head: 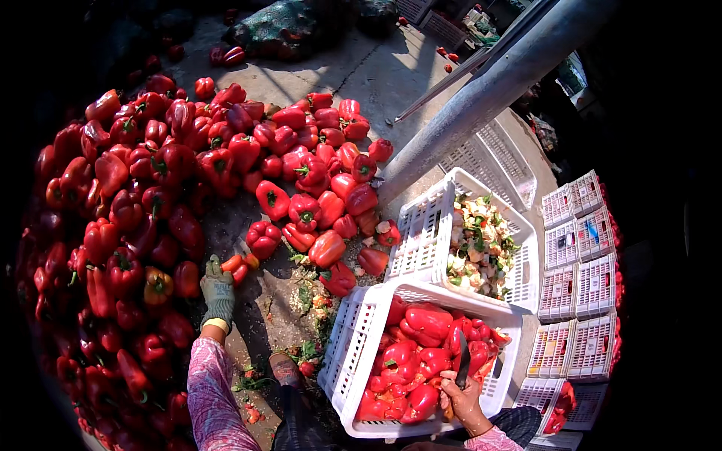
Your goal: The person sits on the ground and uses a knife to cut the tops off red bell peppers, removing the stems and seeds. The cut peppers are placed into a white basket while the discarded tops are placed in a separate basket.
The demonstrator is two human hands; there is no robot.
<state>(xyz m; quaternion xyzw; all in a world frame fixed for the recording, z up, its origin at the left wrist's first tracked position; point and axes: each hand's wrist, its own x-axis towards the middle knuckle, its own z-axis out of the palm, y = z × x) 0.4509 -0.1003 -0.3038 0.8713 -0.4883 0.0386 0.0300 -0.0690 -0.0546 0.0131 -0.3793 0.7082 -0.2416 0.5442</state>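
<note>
My left hand (217, 287), in a pale green knit work glove, reaches to the floor at the edge of a big heap of red bell peppers (169, 163). Its fingertips are beside a small orange-red pepper (234, 266); whether they touch it is unclear. My bare right hand (463, 399) grips a knife (463, 361) with a dark blade pointing up, over a white plastic crate (369, 349) of cored red peppers (423, 332). Against that crate stands another white crate (420, 237), holding cut pepper cores (479, 242) with green stems and pale seeds.
A thick metal pole (451, 118) slants up behind the crates. Stacked white crates (584, 299) line the right side. An empty-looking white crate (496, 158) lies beyond the pole. A green mesh sack (276, 28) is at the back. Seeds and scraps (307, 299) litter the floor near my shoe (285, 369).
</note>
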